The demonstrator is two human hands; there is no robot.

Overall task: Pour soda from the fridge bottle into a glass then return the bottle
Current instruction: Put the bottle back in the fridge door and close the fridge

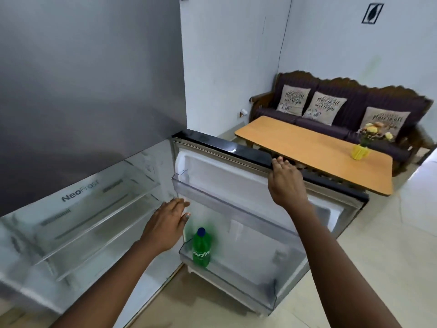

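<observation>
A green soda bottle [201, 249] with a blue cap stands upright in the lowest shelf of the open fridge door [248, 202]. My left hand [166, 223] hovers just above and left of the bottle, fingers apart, holding nothing. My right hand [285, 181] grips the top edge of the door, fingers curled over its dark rim. No glass is in view.
The fridge interior [89, 216] at left shows bare glass shelves. Behind the door stand a wooden coffee table [307, 147] with a yellow flower vase [360, 151] and a dark sofa [343, 107] with cushions. Pale tiled floor lies to the right.
</observation>
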